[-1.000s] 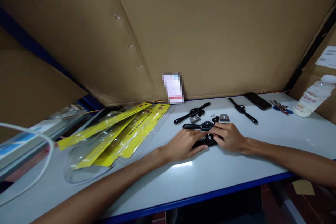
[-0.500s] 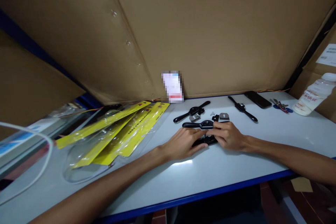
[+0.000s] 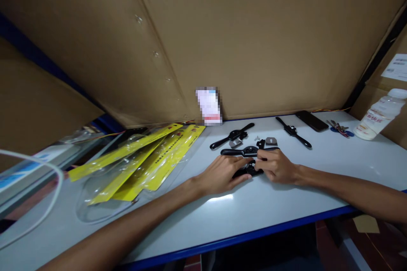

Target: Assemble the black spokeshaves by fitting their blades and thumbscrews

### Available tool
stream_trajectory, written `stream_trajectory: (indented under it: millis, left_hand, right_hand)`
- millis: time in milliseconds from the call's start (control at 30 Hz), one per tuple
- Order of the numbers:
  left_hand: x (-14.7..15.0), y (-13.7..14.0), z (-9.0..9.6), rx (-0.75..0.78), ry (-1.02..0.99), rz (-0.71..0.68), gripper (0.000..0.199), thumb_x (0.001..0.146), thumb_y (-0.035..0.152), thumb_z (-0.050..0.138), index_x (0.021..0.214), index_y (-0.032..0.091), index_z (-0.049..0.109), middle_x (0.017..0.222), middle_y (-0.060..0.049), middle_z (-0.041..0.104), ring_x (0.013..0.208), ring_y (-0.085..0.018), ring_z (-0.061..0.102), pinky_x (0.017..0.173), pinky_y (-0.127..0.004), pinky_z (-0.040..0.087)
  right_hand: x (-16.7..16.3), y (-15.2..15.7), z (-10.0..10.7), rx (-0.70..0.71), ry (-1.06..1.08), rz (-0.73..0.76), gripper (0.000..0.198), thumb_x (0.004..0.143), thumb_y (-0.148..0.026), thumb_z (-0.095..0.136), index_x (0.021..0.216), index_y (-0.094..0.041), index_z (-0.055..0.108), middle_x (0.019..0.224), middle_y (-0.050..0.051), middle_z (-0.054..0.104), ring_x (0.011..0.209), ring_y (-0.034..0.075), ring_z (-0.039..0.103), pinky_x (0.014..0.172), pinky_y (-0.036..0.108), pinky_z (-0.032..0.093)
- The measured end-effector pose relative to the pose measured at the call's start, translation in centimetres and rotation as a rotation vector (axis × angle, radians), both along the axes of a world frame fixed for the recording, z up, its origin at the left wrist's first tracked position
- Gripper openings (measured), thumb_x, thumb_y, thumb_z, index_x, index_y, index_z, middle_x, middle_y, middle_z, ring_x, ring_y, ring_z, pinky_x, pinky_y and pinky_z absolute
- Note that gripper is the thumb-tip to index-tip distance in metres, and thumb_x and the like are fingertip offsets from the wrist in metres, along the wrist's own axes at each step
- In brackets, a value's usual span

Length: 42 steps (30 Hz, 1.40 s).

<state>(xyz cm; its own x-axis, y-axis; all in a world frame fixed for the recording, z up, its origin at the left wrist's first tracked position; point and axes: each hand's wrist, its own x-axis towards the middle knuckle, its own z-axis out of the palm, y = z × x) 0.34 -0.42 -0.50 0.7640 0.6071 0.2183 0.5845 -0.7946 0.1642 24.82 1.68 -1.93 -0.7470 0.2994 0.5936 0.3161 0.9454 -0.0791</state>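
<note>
A black spokeshave (image 3: 253,171) lies low over the table between my two hands. My left hand (image 3: 222,172) grips its left side, thumb along the near edge and fingers over the handle. My right hand (image 3: 277,167) is closed at its right side, with curled fingertips against the body; the right handle is hidden under it. Just beyond lies a second spokeshave body (image 3: 248,151), partly covered by my right fingers. Behind that are a black cap piece (image 3: 260,143), a grey metal blade (image 3: 271,141) and small screws (image 3: 257,138).
Another spokeshave (image 3: 234,134) with loose parts lies at the back, and one more (image 3: 292,131) to the right. Farther right are a dark phone (image 3: 312,120), keys (image 3: 338,128) and a bottle (image 3: 378,116). Yellow-carded plastic packages (image 3: 143,161) spread on the left. Cardboard (image 3: 248,42) walls the back.
My right fingers have drawn back slightly to the right and curled in, uncovering more of the spokeshave's middle. My left hand has stayed in place.
</note>
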Motion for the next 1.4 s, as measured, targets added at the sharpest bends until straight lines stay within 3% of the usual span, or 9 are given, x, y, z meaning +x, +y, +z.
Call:
stream_trajectory:
  millis: [133,267,400,533,633,767,1033,1233,1400]
  left_hand:
    - [0.0,0.1,-0.2,0.009,-0.017,-0.005,0.05,0.105,0.052,0.042,0.136,0.015,0.057,0.096,-0.01,0.073,0.08,-0.025,0.07,0.069,-0.037,0.054]
    - [0.0,0.0,-0.1,0.004,0.009,0.003,0.047,0.105,0.051,0.042,0.127,0.014,0.062,0.094,-0.01,0.073,0.08,-0.025,0.07,0.068,-0.036,0.053]
    - [0.1,-0.1,0.1,0.004,0.032,0.012,0.047,0.105,0.05,0.043,0.131,0.015,0.059,0.101,-0.011,0.073,0.085,-0.026,0.071,0.073,-0.037,0.054]
    - [0.0,-0.1,0.1,-0.006,0.016,0.005,0.047,0.105,0.05,0.043,0.135,0.015,0.056,0.098,-0.01,0.073,0.082,-0.024,0.07,0.072,-0.034,0.053]
    - [0.1,0.0,0.1,-0.011,0.008,0.005,0.045,0.105,0.048,0.043,0.132,0.015,0.057,0.096,-0.009,0.072,0.08,-0.024,0.07,0.069,-0.033,0.052]
    - [0.2,0.0,0.1,-0.001,0.01,0.01,0.042,0.105,0.049,0.042,0.121,0.015,0.061,0.09,-0.008,0.07,0.076,-0.023,0.068,0.067,-0.033,0.05]
    - [0.2,-0.1,0.1,0.018,0.039,0.017,0.042,0.105,0.05,0.041,0.114,0.015,0.062,0.088,-0.008,0.069,0.075,-0.024,0.067,0.066,-0.034,0.048]
    - [0.1,-0.1,0.2,-0.005,0.03,0.001,0.044,0.106,0.051,0.041,0.125,0.015,0.059,0.095,-0.008,0.072,0.077,-0.023,0.068,0.067,-0.034,0.049]
    - [0.1,-0.1,0.2,-0.005,0.018,0.003,0.044,0.106,0.05,0.041,0.128,0.015,0.059,0.095,-0.009,0.072,0.078,-0.023,0.069,0.068,-0.032,0.049]
  right_hand:
    - [-0.1,0.2,-0.3,-0.056,0.064,-0.132,0.033,0.086,0.0,0.043,0.087,-0.016,0.072,0.079,0.003,0.058,0.062,0.012,0.045,0.057,0.026,0.035]
    - [0.0,0.5,-0.3,-0.046,0.087,-0.046,0.041,0.09,0.0,0.04,0.104,-0.017,0.074,0.081,0.003,0.059,0.063,0.012,0.048,0.056,0.025,0.037]
    - [0.1,0.3,0.0,-0.012,0.053,0.012,0.038,0.093,-0.003,0.041,0.106,-0.018,0.073,0.08,0.003,0.06,0.062,0.013,0.048,0.055,0.025,0.037]
    - [-0.4,-0.3,0.3,-0.071,0.094,-0.101,0.018,0.098,-0.021,0.052,0.098,-0.016,0.069,0.081,0.003,0.065,0.061,0.013,0.05,0.058,0.027,0.039]
    - [-0.6,-0.5,0.5,-0.074,0.044,-0.107,0.019,0.097,-0.032,0.058,0.092,-0.016,0.067,0.083,0.004,0.066,0.063,0.014,0.053,0.057,0.028,0.039]
    - [-0.6,-0.7,0.6,-0.062,-0.026,-0.074,0.023,0.101,-0.018,0.046,0.096,-0.016,0.068,0.085,0.005,0.067,0.066,0.014,0.055,0.059,0.028,0.039]
    - [-0.6,-0.8,0.6,-0.078,-0.022,-0.091,0.022,0.101,-0.016,0.045,0.108,-0.014,0.066,0.093,0.008,0.067,0.074,0.016,0.059,0.063,0.03,0.045]
    - [-0.5,-0.6,0.6,0.005,0.027,0.035,0.027,0.088,-0.002,0.045,0.086,-0.017,0.067,0.101,0.011,0.064,0.087,0.018,0.059,0.068,0.03,0.049]
    - [-1.0,-1.0,0.8,-0.047,0.089,-0.087,0.012,0.092,-0.019,0.057,0.098,-0.015,0.066,0.094,0.009,0.063,0.081,0.019,0.057,0.069,0.033,0.051]
